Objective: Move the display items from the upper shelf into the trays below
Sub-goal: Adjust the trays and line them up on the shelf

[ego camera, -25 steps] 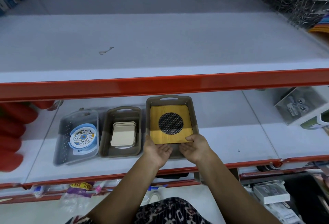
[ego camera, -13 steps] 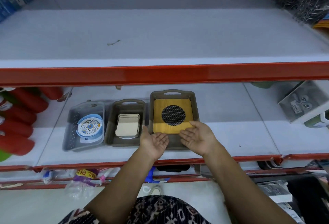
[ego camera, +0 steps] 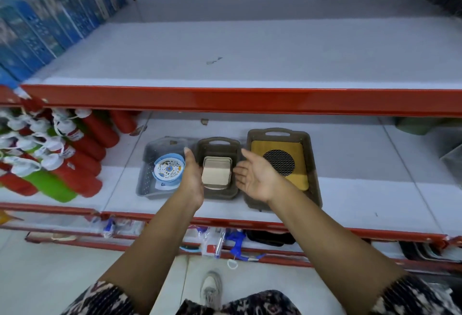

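**Brown and grey: three trays filled on the lower shelf**

Brown plastic makes up two of the three trays that stand in a row on the lower shelf [ego camera: 350, 189]; the third, at the left end, is grey. The grey tray [ego camera: 147, 177] holds one round blue item with a floral face [ego camera: 168, 168]. The middle brown tray [ego camera: 220, 193] holds a small stack of beige square pieces [ego camera: 216, 173]; how many are in the stack cannot be counted. The larger brown tray [ego camera: 311, 164] on the right holds one yellow wooden board with a dark round mesh in its middle [ego camera: 297, 164]. Each brown tray has a handle slot at its far end.

Two bare hands hover over the middle tray. The left hand [ego camera: 192, 179] stands edge-on at that tray's left side, fingers straight, its grip open and holding nothing. The right hand [ego camera: 257, 177] is turned palm up between the two brown trays, fingers spread, its grip also open and empty.

The upper shelf [ego camera: 250, 49] shows only a small dark mark [ego camera: 213, 61] on its white surface. Blue boxes [ego camera: 37, 27] line the far left above; red and green rolls [ego camera: 75, 164] lie at the left below.
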`<action>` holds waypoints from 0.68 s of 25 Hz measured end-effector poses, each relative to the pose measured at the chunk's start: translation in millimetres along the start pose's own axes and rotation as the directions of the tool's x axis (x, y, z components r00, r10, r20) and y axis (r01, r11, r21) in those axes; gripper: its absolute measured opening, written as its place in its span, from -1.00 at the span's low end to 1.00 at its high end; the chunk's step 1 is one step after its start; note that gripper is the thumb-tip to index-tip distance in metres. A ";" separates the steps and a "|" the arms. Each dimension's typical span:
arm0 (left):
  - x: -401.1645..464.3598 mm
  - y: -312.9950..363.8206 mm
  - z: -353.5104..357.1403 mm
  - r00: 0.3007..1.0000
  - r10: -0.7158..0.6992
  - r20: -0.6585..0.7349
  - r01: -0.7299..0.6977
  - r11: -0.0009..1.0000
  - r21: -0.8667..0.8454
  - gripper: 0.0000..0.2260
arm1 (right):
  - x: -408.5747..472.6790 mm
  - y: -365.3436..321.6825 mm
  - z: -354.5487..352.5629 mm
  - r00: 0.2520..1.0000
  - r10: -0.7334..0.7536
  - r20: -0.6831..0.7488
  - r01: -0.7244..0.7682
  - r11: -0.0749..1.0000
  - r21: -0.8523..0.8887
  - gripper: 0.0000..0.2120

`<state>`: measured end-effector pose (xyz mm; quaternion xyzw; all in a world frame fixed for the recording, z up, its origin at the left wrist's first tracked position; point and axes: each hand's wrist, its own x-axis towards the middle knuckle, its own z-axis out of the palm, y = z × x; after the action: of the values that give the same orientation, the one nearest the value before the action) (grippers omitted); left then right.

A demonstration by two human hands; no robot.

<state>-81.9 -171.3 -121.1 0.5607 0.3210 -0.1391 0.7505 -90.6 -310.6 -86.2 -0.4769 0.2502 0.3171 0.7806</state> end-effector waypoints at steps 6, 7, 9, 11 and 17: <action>26.6 15.6 -20.5 0.986 -0.131 0.103 0.120 0.987 0.106 -0.34 | 20.4 2.7 32.8 0.999 0.013 -0.046 -0.022 0.982 -0.188 -0.24; 31.2 16.0 -21.5 0.981 -0.157 0.117 0.144 0.983 0.118 -0.31 | 24.8 3.6 35.5 0.997 0.010 -0.070 -0.025 0.978 -0.207 -0.21; 40.6 17.1 -24.8 0.969 -0.196 0.147 0.175 0.973 0.148 -0.26 | 38.4 5.7 37.7 0.991 0.007 -0.132 -0.035 0.978 -0.205 -0.17; 49.4 20.2 -27.3 0.960 -0.223 0.171 0.194 0.965 0.174 -0.23 | 49.4 9.0 40.5 0.985 0.011 -0.170 -0.046 0.978 -0.204 -0.10; 65.4 29.1 -33.6 0.935 -0.292 0.201 0.249 0.944 0.215 -0.14 | 61.4 9.1 50.6 0.970 -0.015 -0.243 -0.034 0.980 -0.194 -0.12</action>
<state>-27.0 -120.4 -146.5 0.5586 0.2920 -0.3347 0.7004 -51.5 -246.0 -112.9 -0.5859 0.3136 0.2834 0.6914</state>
